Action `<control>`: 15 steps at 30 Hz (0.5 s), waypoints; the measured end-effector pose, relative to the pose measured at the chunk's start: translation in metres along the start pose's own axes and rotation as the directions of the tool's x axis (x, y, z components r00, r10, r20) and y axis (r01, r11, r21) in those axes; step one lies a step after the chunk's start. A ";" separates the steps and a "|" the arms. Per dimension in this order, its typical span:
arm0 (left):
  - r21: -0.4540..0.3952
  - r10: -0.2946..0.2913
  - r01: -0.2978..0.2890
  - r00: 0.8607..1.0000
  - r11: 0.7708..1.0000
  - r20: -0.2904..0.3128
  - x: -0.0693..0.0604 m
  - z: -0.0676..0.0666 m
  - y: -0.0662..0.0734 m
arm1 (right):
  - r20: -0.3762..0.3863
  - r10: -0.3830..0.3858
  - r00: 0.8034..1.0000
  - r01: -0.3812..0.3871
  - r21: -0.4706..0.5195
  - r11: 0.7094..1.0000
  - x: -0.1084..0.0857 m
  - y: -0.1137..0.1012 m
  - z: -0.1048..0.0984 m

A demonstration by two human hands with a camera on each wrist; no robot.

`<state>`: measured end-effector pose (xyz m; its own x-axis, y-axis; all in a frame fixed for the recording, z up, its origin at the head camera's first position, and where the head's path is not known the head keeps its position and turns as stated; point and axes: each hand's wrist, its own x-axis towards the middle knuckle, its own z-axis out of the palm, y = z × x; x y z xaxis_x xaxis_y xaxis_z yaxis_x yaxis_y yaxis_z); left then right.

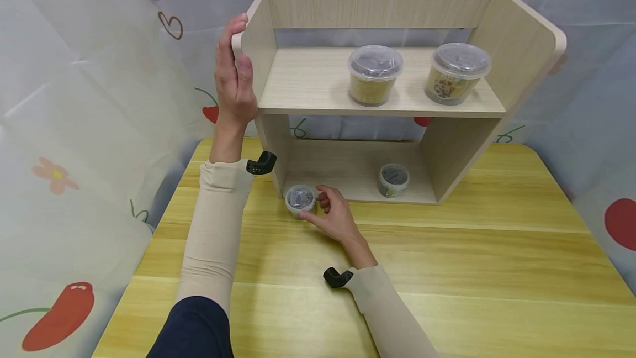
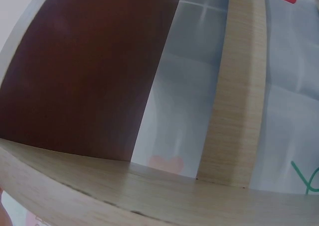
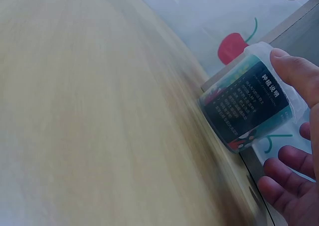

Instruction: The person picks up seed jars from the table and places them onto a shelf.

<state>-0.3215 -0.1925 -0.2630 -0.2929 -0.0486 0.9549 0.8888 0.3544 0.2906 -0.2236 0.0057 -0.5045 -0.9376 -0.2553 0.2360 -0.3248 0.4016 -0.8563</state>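
Observation:
A small lidded plastic cup stands on the table at the shelf's front left corner. Its dark printed label faces the right wrist camera, where the same cup looks tilted. My right hand is beside it, thumb at the lid's edge and the other fingers spread away from the cup's side. Against the left side panel of the wooden shelf rests my left hand, its fingers extended upward along the front edge. The left wrist view shows mostly the shelf's boards, with that hand nearly out of frame.
Two larger lidded cups, one with yellowish contents and one with a patterned side, stand on the upper shelf board. Another small cup sits on the lower board, towards the right. A printed cloth hangs behind the table.

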 end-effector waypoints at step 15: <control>0.003 0.000 0.000 1.000 1.000 -0.006 0.001 0.001 0.002 | 0.010 -0.009 1.000 0.009 -0.017 1.000 0.002 0.001 0.004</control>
<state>-0.3201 -0.1911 -0.2615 -0.2909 -0.0540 0.9552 0.8876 0.3574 0.2905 -0.2255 0.0015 -0.5066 -0.9335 -0.2672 0.2390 -0.3352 0.4141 -0.8463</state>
